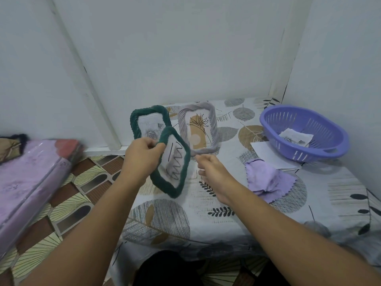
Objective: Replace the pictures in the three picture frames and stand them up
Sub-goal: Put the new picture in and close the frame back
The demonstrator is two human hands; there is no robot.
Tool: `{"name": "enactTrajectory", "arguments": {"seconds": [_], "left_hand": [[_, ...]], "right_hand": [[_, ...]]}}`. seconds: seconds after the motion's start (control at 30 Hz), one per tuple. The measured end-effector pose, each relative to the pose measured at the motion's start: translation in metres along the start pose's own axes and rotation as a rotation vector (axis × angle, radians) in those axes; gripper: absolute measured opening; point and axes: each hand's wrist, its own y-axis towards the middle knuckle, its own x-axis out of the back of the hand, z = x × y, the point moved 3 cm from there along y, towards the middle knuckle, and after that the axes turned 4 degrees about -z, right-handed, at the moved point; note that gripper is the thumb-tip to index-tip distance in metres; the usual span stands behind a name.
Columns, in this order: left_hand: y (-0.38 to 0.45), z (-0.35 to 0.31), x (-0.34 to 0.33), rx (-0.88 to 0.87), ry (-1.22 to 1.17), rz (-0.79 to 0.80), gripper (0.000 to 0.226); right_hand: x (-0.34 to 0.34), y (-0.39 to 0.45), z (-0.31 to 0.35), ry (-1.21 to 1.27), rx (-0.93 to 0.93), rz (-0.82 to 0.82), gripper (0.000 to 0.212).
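A green frame (171, 164) is held above the table (216, 221) near the middle of the view, tilted with its top corner toward 11 o'clock and its lower end toward 6 o'clock; a black zigzag line drawing is seen on the picture inside it. Its upper corner is pinched by the left hand (142, 157), thumb and fingers curled round the fuzzy rim. The right hand (212, 174) is held just beside the frame at 3 o'clock, apart from it, its fingers loosely curled with nothing seen in them — whether thumb and fingertip meet cannot be told. Behind the held frame, at 11 o'clock, a second green frame (148, 124) is stood upright on the table with a grey rose picture in it, partly covered by the left hand. At 1 o'clock a lilac frame (198, 126) is stood upright, showing a tan arch and a line-drawn flower. At 3 o'clock from the right hand a crumpled purple cloth (268, 178) is laid on the leaf-patterned tablecloth. Farther off at 2 o'clock a purple basket (305, 133) is set partly on white paper (268, 155) — a picture (294, 137) is lying inside it. At 9 o'clock, off the table, a pink wrapped bundle (35, 174) is seen on the patterned floor.
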Motion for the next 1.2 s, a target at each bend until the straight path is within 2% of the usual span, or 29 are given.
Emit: {"name": "enactTrajectory", "arguments": {"seconds": [0.07, 0.2, 0.27, 0.33, 0.43, 0.57, 0.77, 1.0, 1.2], "left_hand": [[-0.001, 0.010, -0.001, 0.184, -0.248, 0.036, 0.017], [-0.010, 0.038, -0.018, 0.503, -0.645, 0.156, 0.020], [-0.018, 0.048, -0.028, 0.591, -0.748, 0.243, 0.020], [-0.024, 0.058, -0.039, 0.624, -0.760, 0.262, 0.019], [-0.027, 0.068, -0.049, 0.544, -0.573, 0.226, 0.018], [-0.031, 0.069, -0.056, 0.296, -0.204, 0.231, 0.020], [-0.026, 0.074, -0.070, 0.138, 0.111, 0.230, 0.021], [-0.024, 0.071, -0.074, 0.036, 0.264, 0.197, 0.018], [-0.021, 0.078, -0.077, 0.047, 0.199, 0.195, 0.018]], "right_hand": [[0.001, 0.002, -0.004, 0.084, -0.057, 0.037, 0.026], [0.006, 0.001, -0.007, 0.292, -0.180, 0.096, 0.041], [0.010, 0.001, -0.009, 0.358, -0.226, 0.108, 0.043], [0.013, 0.002, -0.009, 0.365, -0.241, 0.084, 0.041], [0.022, 0.005, -0.008, 0.262, -0.188, -0.022, 0.033], [0.038, 0.010, -0.010, -0.090, -0.082, -0.129, 0.025], [0.050, 0.018, -0.012, -0.628, 0.072, -0.180, 0.033], [0.060, 0.026, -0.024, -1.050, 0.109, -0.204, 0.036], [0.059, 0.022, -0.027, -1.137, 0.138, -0.246, 0.042]]}}
